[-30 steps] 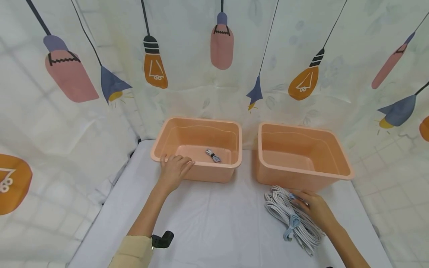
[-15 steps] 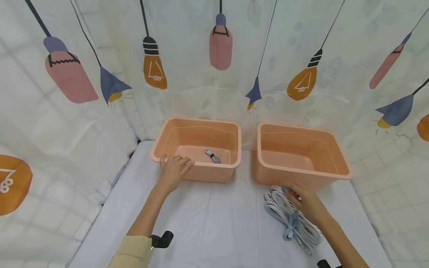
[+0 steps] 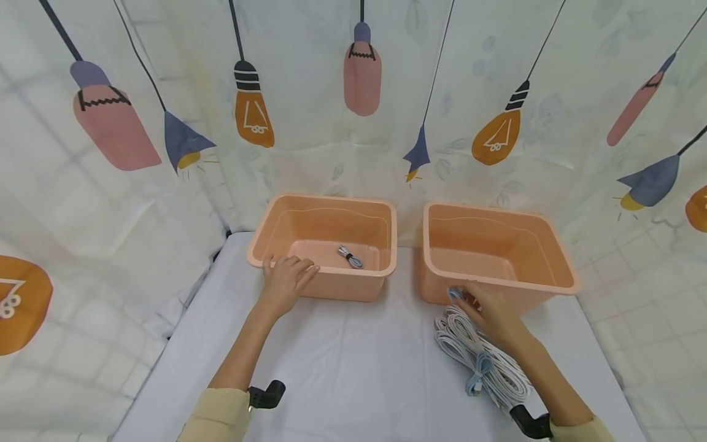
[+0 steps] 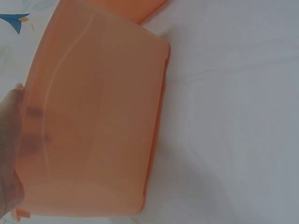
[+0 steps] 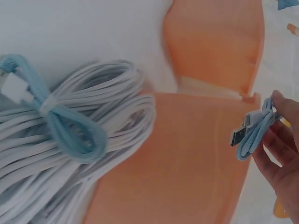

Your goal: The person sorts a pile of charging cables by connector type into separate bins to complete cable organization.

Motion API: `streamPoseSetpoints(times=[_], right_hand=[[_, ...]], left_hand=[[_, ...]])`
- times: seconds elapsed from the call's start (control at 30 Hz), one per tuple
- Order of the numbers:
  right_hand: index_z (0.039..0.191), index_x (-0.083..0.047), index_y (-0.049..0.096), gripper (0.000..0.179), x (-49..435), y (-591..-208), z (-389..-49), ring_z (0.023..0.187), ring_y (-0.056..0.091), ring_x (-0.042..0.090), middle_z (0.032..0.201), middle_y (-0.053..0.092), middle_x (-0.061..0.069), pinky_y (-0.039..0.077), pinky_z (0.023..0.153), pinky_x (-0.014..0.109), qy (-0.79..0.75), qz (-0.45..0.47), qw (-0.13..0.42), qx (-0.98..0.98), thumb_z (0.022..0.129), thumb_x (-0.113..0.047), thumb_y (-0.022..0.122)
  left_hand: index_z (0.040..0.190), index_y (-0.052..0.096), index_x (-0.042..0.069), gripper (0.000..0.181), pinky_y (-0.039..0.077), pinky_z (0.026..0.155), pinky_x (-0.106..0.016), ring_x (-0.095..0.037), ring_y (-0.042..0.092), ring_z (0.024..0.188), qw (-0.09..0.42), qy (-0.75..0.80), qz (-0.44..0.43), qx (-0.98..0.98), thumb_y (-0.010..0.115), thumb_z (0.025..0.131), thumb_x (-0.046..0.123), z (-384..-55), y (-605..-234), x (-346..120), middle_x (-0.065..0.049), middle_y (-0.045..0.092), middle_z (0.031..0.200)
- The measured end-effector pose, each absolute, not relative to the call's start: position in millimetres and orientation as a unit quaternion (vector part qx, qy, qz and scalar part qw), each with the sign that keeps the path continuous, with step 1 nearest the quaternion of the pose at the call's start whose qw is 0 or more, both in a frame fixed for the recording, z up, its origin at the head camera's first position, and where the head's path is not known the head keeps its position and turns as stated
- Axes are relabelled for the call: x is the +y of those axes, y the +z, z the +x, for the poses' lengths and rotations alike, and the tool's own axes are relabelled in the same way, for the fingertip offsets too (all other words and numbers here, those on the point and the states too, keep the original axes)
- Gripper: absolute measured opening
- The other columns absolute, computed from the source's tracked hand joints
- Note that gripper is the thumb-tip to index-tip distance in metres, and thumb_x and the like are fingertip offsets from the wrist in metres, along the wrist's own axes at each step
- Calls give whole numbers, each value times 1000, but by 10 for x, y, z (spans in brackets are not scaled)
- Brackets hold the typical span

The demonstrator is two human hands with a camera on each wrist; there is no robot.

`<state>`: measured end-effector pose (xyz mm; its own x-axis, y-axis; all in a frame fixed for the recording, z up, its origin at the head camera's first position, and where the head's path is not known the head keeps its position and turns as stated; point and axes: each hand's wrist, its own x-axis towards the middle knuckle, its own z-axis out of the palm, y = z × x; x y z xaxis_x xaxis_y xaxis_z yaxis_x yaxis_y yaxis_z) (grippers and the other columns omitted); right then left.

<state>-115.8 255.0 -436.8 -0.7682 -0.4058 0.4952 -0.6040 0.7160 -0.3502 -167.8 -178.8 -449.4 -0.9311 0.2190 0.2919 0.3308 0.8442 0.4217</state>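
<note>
My right hand (image 3: 494,316) pinches a small light-blue coiled USB cable (image 5: 257,128) between thumb and fingers, its metal plug showing. It is raised in front of the right peach plastic bin (image 3: 502,283). Below it on the table lies a large bundle of white cable (image 3: 499,371), with another light-blue coiled cable (image 3: 479,371) on top. My left hand (image 3: 284,285) grips the near rim of the left peach plastic bin (image 3: 353,285); its fingers show as dark shadows through the wall in the left wrist view. Inside that bin lies a small grey cable coil (image 3: 351,258) with a black tie.
Both bins stand side by side at the back of a table with a white cloth (image 3: 364,362), a narrow gap between them. Behind hangs a curtain (image 3: 320,166) printed with lamps and bulbs. Black camera mounts (image 3: 267,395) sit on the wrists.
My right hand has lifted the light-blue cable off the white bundle, up and slightly left toward the right bin's front. My left hand stays on the left bin's rim.
</note>
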Motion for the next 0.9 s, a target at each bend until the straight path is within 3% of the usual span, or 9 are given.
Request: streamPoseSetpoints(times=[0.53,0.9], right_hand=[[119,-5,69,28,2196,-3979,-1500,74,58,13,88,64,1,55,64,32,270,299,148,-903,93,2,77],[117,-4,71,23,2010,-3760,-1781,75,61,16,88,67,4,56,66,33,280,308,131,-900,95,-2,77]], left_hand=[[113,75,11,32,23,113,-74,-39,62,110,119,-235,-147,-953,56,110,36,-1673,-4488,-1785,-10,73,106],[114,75,12,32,21,114,-74,-40,62,112,109,-237,-142,-955,55,110,37,-1676,-4480,-1786,-11,73,106]])
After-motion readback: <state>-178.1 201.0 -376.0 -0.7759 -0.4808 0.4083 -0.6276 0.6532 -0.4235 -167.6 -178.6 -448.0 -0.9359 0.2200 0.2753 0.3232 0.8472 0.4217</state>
